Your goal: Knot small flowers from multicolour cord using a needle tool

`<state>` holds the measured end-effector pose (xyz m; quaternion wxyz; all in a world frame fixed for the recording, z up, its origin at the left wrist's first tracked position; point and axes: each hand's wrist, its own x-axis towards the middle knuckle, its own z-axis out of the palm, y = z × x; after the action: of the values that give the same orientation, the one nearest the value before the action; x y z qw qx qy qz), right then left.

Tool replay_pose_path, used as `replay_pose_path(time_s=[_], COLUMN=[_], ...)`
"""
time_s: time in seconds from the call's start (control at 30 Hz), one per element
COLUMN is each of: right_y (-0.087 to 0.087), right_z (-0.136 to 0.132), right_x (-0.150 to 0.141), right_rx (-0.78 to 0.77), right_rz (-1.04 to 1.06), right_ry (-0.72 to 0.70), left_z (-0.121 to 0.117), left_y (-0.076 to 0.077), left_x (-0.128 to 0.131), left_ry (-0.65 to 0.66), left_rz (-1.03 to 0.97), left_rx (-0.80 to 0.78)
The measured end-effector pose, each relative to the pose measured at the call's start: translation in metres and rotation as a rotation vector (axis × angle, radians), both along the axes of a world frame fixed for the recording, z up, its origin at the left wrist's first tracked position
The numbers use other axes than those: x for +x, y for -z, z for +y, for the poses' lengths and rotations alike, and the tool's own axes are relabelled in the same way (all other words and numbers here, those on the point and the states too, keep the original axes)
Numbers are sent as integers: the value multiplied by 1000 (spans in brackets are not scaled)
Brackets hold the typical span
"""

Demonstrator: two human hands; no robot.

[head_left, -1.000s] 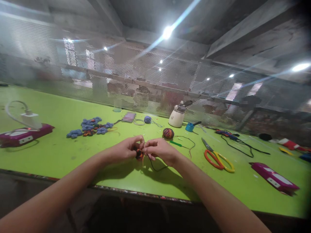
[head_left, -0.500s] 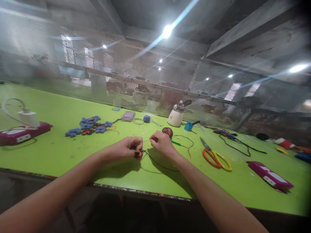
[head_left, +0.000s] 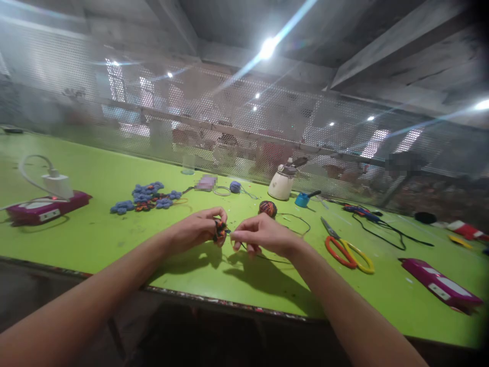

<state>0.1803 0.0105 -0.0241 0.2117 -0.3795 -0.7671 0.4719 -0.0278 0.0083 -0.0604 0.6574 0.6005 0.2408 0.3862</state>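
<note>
My left hand (head_left: pixel 194 230) pinches a small orange-and-black crocheted piece (head_left: pixel 219 229) just above the green table (head_left: pixel 95 234). My right hand (head_left: pixel 260 234) is closed in a pinch right beside it, its fingertips at the piece's right edge on a thin hook or yarn strand I cannot make out. A dark yarn strand runs from the hands across the table to a multicoloured yarn ball (head_left: pixel 267 208) just behind my right hand.
Blue crocheted flowers (head_left: pixel 147 198) lie at the left, a pink box with a white charger (head_left: pixel 46 206) farther left. Orange and yellow scissors (head_left: pixel 346 250), a pink case (head_left: pixel 439 288), a white jug (head_left: pixel 282 183) and black cables (head_left: pixel 382 224) lie to the right. A mesh screen runs behind.
My right hand, which had pulled away up and right half a second ago, has come back down beside the piece. The left hand has lifted the piece slightly.
</note>
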Motion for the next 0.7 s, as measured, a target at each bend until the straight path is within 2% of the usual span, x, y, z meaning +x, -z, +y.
replay_pose_path(time_s=[0.1,0.2,0.37,0.7], right_y=[13,20,16,8], right_z=[0,5,10,21], right_x=[-10,-11,-2,15], right_rx=[-99,-126,-77,-4], right_rz=[74,142,177,96], right_ry=[-21,-4,-12,-50], left_z=[-1,-1,1,6], left_y=[0,0,1,3], left_x=[0,-1,-3,-9], left_ry=[23,39,67,59], left_rz=[-2,10,26,67], left_rx=[-43,-51,-11,87])
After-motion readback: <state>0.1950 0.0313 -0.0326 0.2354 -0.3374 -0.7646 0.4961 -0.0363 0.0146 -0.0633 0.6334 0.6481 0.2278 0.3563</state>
